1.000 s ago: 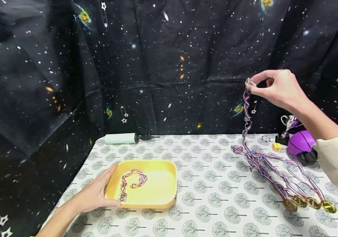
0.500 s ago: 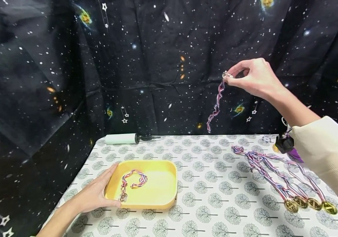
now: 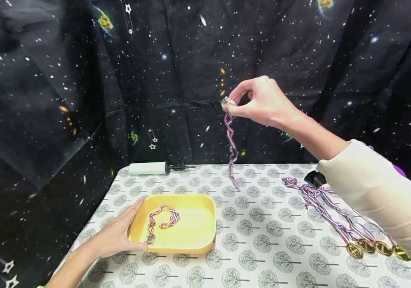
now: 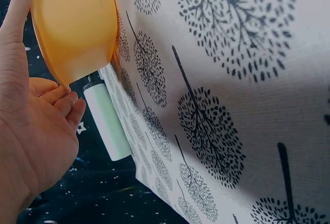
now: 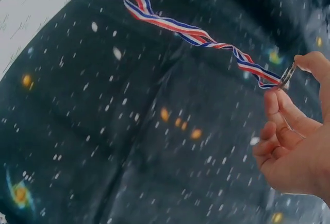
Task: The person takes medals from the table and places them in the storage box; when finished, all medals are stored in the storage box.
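Observation:
My right hand pinches a silver medal between thumb and fingers, high above the table. Its red, white and blue ribbon hangs down twisted, the lower end just behind and above the tray. At the left end of a yellow plastic tray, my left hand grips the side, with the thumb at the near corner and the fingers along the far side. Inside that tray lie another silver medal and its curled ribbon. In the left wrist view, the fingers touch the tray's outer wall.
Several gold medals lie at the table's right, ribbons gathered behind them. My right sleeve covers part of these and most of a purple object. A pale green hand pump lies at the back left. A dark star-print cloth hangs behind.
My right hand has carried the silver medal leftward from above the ribbon pile, its ribbon lifting free of the others. My left hand and the tray have stayed put.

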A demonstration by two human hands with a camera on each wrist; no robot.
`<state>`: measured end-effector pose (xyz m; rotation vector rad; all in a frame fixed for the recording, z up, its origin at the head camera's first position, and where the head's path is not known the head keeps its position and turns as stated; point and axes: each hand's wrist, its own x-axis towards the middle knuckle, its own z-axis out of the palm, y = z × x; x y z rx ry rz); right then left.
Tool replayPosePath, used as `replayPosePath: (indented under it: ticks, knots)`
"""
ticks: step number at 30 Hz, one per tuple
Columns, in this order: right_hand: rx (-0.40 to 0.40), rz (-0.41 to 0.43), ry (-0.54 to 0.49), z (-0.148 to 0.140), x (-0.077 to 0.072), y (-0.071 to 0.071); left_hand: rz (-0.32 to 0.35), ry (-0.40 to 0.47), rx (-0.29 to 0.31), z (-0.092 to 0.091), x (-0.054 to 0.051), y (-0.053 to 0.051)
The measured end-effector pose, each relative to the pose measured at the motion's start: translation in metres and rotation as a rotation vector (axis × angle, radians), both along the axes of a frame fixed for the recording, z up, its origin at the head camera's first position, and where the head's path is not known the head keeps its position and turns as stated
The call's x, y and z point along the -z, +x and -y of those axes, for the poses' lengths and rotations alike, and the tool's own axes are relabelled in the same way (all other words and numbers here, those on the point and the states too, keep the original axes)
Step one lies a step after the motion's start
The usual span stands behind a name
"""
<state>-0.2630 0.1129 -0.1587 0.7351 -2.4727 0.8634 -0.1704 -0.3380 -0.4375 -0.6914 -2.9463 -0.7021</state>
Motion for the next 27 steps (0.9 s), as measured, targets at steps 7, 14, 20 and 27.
replayPosePath:
  ticks: [7, 14, 20, 27]
  knots:
    - [-0.103, 0.047, 0.048, 0.039, 0.007, 0.011, -0.011, 0.000, 0.001, 0.002, 0.002, 0.000]
    - [-0.142, 0.108, 0.059, 0.066, 0.023, 0.014, 0.000, 0.003, -0.006, 0.001, 0.003, -0.001]
    - [-0.159, 0.146, 0.080, 0.081, 0.042, 0.014, 0.010, 0.007, -0.013, -0.002, 0.001, -0.001]
    - [-0.189, 0.199, 0.085, 0.093, 0.070, 0.012, 0.004, 0.006, -0.018, -0.003, 0.000, 0.000]
